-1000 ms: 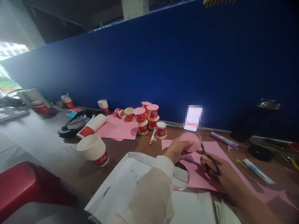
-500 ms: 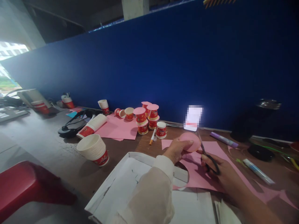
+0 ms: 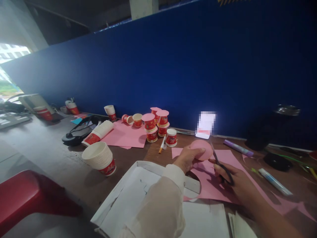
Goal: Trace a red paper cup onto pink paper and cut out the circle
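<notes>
A round piece of pink paper is pinched in my left hand, thumb on top. Close by on the right, my right hand grips a pair of scissors by its dark handles. The blades point up beside the right edge of the pink circle; whether they touch it I cannot tell. Beneath both hands lies a larger pink sheet with a rounded cut-out at its left.
Stacked red paper cups with pink discs stand near the blue partition. Nested cups, a marker, a white cardboard box, a lit phone, a purple tube and a glue stick are around.
Both hands hold nearly the same place, the pink circle and scissors barely shifting. The whole view has moved very slightly.
</notes>
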`<state>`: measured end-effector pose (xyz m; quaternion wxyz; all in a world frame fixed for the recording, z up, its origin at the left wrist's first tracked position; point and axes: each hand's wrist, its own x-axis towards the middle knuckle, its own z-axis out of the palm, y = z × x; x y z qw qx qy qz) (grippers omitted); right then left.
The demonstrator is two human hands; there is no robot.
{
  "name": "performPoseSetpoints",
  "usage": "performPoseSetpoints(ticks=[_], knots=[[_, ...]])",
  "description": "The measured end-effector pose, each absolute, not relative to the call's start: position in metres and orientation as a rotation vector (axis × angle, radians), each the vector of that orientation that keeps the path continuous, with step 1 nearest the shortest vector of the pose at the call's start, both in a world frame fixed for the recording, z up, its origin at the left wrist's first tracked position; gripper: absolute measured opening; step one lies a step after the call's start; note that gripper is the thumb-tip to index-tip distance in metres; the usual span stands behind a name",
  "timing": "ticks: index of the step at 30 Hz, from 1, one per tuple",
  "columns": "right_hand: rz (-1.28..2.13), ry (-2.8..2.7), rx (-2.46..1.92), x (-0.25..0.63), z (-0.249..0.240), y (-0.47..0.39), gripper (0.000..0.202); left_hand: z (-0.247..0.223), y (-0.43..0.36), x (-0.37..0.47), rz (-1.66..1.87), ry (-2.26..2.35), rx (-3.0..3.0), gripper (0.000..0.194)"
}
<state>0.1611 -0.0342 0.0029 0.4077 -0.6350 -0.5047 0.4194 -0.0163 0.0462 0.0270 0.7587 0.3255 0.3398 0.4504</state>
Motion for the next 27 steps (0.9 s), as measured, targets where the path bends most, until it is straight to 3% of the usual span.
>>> performPoseSetpoints(ticks=[27], knots=[[0.952,-1.289,-1.663,0.154,0.016,-0.034,0.069,0.024,0.048,-0.015,1.048,0.727,0.697,0.054]])
